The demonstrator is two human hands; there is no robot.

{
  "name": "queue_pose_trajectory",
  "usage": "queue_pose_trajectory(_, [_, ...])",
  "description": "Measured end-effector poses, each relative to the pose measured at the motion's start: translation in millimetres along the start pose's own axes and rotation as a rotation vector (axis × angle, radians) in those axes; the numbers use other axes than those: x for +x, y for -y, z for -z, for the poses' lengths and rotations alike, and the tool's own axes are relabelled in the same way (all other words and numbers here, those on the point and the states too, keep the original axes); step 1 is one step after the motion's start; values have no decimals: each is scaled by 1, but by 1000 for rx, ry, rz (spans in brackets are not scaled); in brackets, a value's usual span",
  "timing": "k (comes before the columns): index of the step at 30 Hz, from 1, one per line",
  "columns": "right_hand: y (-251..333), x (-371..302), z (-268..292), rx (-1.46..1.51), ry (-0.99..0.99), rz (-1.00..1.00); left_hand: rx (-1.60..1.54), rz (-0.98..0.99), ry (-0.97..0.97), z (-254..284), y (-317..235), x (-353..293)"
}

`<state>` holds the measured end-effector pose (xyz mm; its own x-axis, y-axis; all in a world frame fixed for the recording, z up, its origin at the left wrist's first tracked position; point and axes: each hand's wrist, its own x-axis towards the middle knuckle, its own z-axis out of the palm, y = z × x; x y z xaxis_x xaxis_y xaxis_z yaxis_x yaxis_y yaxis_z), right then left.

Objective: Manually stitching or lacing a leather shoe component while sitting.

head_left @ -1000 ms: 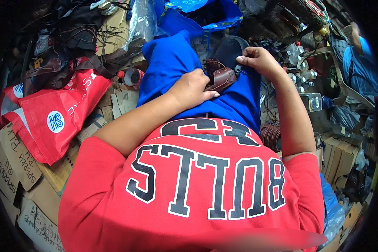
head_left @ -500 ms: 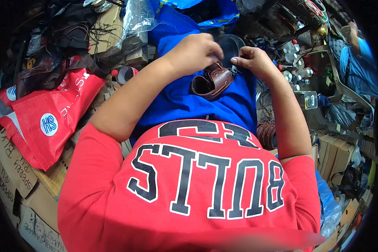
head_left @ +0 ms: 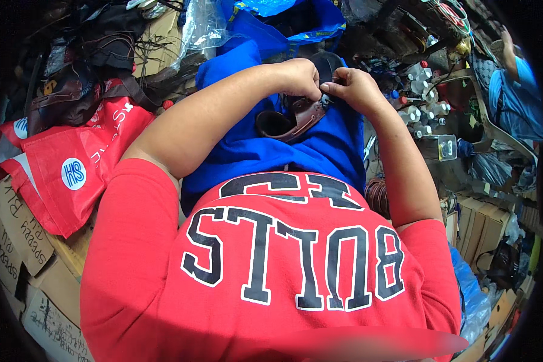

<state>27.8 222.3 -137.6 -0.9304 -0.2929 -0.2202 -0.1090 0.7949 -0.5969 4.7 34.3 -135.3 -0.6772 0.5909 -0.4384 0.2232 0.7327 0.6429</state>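
A brown leather shoe upper (head_left: 277,125) with a rounded opening rests on the blue cloth (head_left: 223,145) over my lap. My left hand (head_left: 303,78) is closed at its far side, fingertips pinched down by the leather. Close beside it, my right hand (head_left: 351,89) has thumb and forefinger brought together near the upper's right edge. What the fingertips pinch is too small to make out, and my left hand hides part of the upper. A dark rounded piece (head_left: 327,63) shows behind the hands.
A red bag (head_left: 57,199) with dark leather pieces lies at left, above cardboard (head_left: 18,229). Several small bottles (head_left: 425,90) stand at right by a clear square container (head_left: 443,148). A blue bag (head_left: 295,42) gapes beyond my hands. Another person's arm (head_left: 510,57) shows far right.
Both hands and the upper have shifted slightly left. The hands have come closer together, and my left hand now covers more of the upper's far side.
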Motion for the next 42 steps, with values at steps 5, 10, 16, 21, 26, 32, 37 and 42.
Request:
queue_pose_trajectory(5, [2, 2, 0, 19, 12, 2, -242, 38, -62, 13, 10, -2])
queue_pose_trajectory(10, [2, 3, -2, -10, -11, 17, -130, 36, 75, 10, 14, 2])
queue_pose_trajectory(16, [3, 3, -2, -37, -15, 29, -527, 137, 214, 5, 12, 6])
queue_pose_trajectory(21, [6, 3, 2, -31, 14, 5, 234, -77, -43, 6, -5, 3])
queue_pose_trajectory(26, [4, 2, 1, -5, 22, 7, 766, -322, -318, 19, -4, -8])
queue_pose_trajectory(32, [-1, 1, -1, -1, -45, 47, 505, -375, -583, 32, 14, -8])
queue_pose_trajectory(37, [-1, 1, 3, 19, 34, -15, -583, -316, -23, 43, 15, -1])
queue_pose_trajectory(42, [-3, -1, 4, 37, 11, -2, 538, -450, -365, 115, 49, -32])
